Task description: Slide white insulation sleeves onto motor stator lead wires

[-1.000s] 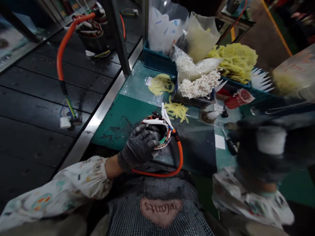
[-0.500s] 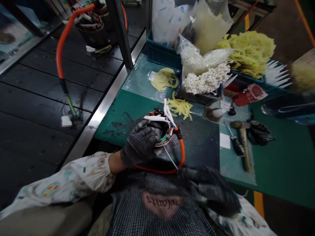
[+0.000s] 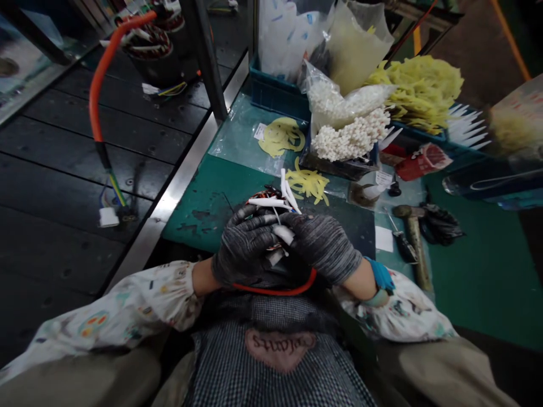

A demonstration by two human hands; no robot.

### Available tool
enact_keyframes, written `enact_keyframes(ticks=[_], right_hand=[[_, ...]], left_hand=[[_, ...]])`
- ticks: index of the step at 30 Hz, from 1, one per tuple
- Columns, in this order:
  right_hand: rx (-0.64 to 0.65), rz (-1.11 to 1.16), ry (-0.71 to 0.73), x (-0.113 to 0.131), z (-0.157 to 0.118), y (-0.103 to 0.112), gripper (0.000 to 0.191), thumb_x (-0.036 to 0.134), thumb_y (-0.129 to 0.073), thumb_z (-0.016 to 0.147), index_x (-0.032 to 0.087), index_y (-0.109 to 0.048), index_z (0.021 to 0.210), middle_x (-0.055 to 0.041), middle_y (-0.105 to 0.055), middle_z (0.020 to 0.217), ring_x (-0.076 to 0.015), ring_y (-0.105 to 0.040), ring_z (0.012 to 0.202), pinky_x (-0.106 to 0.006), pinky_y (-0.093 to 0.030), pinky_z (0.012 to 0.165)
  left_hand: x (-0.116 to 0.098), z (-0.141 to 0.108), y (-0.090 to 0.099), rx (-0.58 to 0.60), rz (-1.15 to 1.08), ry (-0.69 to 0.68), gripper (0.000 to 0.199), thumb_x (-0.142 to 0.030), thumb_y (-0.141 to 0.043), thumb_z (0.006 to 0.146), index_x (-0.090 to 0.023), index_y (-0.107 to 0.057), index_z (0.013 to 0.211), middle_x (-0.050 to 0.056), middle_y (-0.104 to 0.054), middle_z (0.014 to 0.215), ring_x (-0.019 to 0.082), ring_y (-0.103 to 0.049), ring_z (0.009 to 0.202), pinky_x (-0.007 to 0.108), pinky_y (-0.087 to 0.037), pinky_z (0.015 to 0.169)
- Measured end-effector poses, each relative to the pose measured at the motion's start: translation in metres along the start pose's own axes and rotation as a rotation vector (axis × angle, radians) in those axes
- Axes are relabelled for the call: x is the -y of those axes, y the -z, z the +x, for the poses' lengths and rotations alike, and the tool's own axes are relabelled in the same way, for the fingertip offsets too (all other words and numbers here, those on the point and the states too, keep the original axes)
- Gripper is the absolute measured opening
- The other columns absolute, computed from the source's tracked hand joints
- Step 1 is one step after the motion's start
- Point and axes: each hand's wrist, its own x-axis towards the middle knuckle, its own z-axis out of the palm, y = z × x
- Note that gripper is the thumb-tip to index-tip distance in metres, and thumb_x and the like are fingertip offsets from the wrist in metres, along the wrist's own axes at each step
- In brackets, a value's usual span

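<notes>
A wound ring of coloured wires [image 3: 265,208] sits in my lap above the bench edge, mostly hidden by my dark-gloved hands. My left hand [image 3: 243,246] grips its left side. My right hand [image 3: 320,246] lies against it from the right, its fingers pinching a white insulating sleeve [image 3: 282,233]. More white sleeves [image 3: 269,202] stick out at the top. An orange cable [image 3: 275,291] curves from the ring below my wrists.
A green bench mat [image 3: 203,209] lies ahead, holding yellow strips [image 3: 307,183], a bag of white beaded pieces [image 3: 350,135], a blue crate [image 3: 275,96] and a hammer [image 3: 413,243]. Left of the metal bench edge [image 3: 182,169], another orange-cabled wound unit [image 3: 148,51] sits on a dark surface.
My right hand has come in from the lower right and now holds a white sleeve at the ring. The ring is more hidden, and the view has shifted slightly.
</notes>
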Motion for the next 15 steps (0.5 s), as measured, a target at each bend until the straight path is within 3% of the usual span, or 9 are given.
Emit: enact_keyframes(ticks=[5, 8, 10, 15], right_hand=[[-0.166, 0.593, -0.100, 0.000, -0.002, 0.000, 0.027, 0.042, -0.066, 0.106, 0.024, -0.084, 0.099, -0.0040, -0.083, 0.087, -0.0193, -0.075, 0.076, -0.032, -0.058, 0.072], [-0.065, 0.951, -0.109, -0.004, -0.006, 0.006, 0.026, 0.045, -0.066, 0.107, 0.028, -0.086, 0.107, -0.0023, -0.087, 0.100, -0.0214, -0.081, 0.090, -0.037, -0.065, 0.086], [-0.011, 0.995, -0.098, -0.007, -0.008, 0.009, 0.019, 0.043, -0.074, 0.103, 0.028, -0.087, 0.104, -0.0019, -0.087, 0.100, -0.0222, -0.082, 0.092, -0.039, -0.066, 0.089], [-0.144, 0.901, -0.169, -0.014, -0.010, 0.001, 0.008, 0.033, -0.083, 0.095, 0.028, -0.085, 0.099, -0.0021, -0.087, 0.098, -0.0217, -0.081, 0.092, -0.040, -0.066, 0.089]], left_hand=[[0.002, -0.002, -0.002, -0.016, 0.004, -0.030, 0.011, -0.036, -0.071, 0.098, -0.026, -0.077, 0.100, 0.000, -0.086, 0.114, 0.021, -0.080, 0.111, 0.044, -0.049, 0.124], [0.003, -0.002, -0.001, -0.005, 0.050, -0.027, 0.023, -0.037, -0.068, 0.102, -0.028, -0.077, 0.120, 0.000, -0.086, 0.116, 0.019, -0.081, 0.111, 0.042, -0.051, 0.120], [0.004, -0.002, -0.001, 0.011, 0.059, -0.018, 0.030, -0.039, -0.064, 0.104, -0.026, -0.075, 0.129, 0.001, -0.086, 0.115, 0.020, -0.081, 0.111, 0.043, -0.053, 0.118], [0.006, -0.001, -0.001, -0.018, 0.029, -0.053, 0.017, -0.042, -0.069, 0.104, -0.026, -0.076, 0.105, -0.001, -0.087, 0.108, 0.019, -0.082, 0.105, 0.045, -0.056, 0.114]])
